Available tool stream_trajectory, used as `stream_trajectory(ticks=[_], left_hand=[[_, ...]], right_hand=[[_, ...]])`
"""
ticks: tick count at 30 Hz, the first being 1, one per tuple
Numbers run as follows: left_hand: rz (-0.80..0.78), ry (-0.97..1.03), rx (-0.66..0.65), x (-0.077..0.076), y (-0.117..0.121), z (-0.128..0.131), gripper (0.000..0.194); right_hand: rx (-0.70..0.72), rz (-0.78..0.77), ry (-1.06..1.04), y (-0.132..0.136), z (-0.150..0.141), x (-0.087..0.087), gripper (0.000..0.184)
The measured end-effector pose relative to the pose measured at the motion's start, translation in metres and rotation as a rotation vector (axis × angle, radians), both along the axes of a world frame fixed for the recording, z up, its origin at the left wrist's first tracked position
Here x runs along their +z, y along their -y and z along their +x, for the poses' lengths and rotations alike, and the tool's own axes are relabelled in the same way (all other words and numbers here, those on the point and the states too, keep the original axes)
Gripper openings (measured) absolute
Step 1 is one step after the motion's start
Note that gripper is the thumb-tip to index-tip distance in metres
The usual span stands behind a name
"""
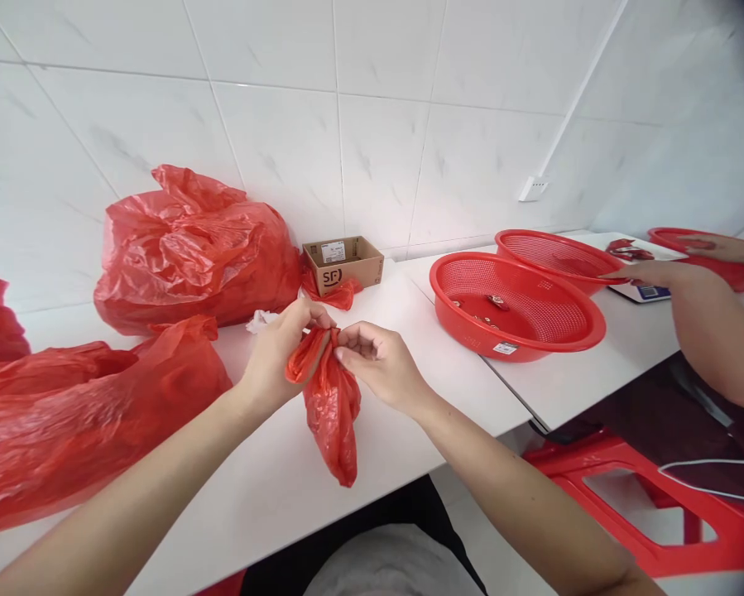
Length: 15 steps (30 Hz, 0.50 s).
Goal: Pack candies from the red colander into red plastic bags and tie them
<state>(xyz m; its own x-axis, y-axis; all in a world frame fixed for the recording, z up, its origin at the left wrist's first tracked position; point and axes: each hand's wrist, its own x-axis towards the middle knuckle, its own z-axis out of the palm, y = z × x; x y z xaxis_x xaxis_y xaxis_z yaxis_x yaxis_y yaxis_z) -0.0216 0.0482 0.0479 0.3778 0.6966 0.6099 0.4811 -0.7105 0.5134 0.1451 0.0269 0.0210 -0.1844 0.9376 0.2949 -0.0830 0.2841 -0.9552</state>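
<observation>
A small red plastic bag (333, 406) hangs gathered between my two hands above the white table. Its top is bunched around the fingers of my left hand (285, 343), which is closed on it. The thumb and fingertips of my right hand (381, 360) pinch the gathered plastic at the neck. The lower part of the bag droops toward me in a crumpled point. What is inside it, if anything, cannot be made out. Just behind my hands, a scrap of white material (261, 320) lies on the table.
Large red bags (191, 257) stand at the left, with another (98, 414) nearer me. An open cardboard box (347, 265) is by the wall. A red basket (520, 331) holds a few small packets. At right, a co-worker's hands reach over another basket (549, 248) and a scale (648, 290).
</observation>
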Motion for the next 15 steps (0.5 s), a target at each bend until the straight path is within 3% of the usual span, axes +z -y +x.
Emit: stream_trajectory(ticks=[3, 7, 10, 15], left_hand=[[0.045, -0.008, -0.031, 0.000, 0.000, -0.002, 0.016], [0.111, -0.067, -0.097, 0.010, -0.002, -0.007, 0.007], [0.056, -0.144, -0.161, 0.020, -0.004, -0.013, 0.003], [-0.119, -0.282, -0.276, 0.032, -0.007, -0.017, 0.010]], right_hand=[[0.083, -0.072, -0.129, -0.001, 0.007, 0.002, 0.014], [0.134, -0.080, -0.130, -0.001, 0.016, 0.007, 0.024], [0.195, -0.063, -0.033, -0.001, 0.022, 0.012, 0.021], [0.154, 0.060, 0.261, 0.003, 0.029, 0.022, 0.008]])
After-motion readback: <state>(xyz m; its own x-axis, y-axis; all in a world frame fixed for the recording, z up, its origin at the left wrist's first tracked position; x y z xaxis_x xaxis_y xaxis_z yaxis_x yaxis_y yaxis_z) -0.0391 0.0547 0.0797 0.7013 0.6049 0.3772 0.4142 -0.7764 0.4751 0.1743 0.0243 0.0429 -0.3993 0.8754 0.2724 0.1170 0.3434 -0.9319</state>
